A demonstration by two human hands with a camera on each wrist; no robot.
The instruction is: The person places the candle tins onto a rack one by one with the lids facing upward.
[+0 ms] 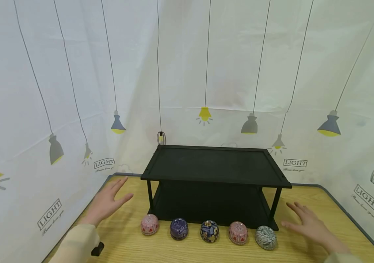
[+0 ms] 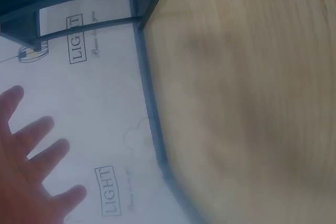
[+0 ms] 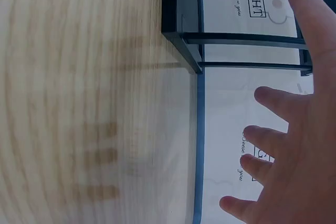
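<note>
A black two-tier shelf point(image 1: 213, 164) stands on the wooden table, and several small round patterned tins line up along its front edge. From left to right they are a pink tin point(image 1: 149, 224), a purple tin point(image 1: 179, 229), a dark blue floral tin point(image 1: 209, 231), another pink tin point(image 1: 238, 233) and a grey-white leaf-patterned tin point(image 1: 266, 237). To the left of the shelf my left hand point(image 1: 106, 201) hovers with fingers spread, touching nothing. My right hand point(image 1: 310, 226) is held over the table on the shelf's right, fingers apart and nothing in them.
White curtains point(image 1: 187, 73) printed with hanging lamps enclose the table at the back and both sides. Wood-grain tabletop point(image 1: 124, 241) surrounds the shelf. A small black object point(image 1: 98, 249) shows beside the left sleeve.
</note>
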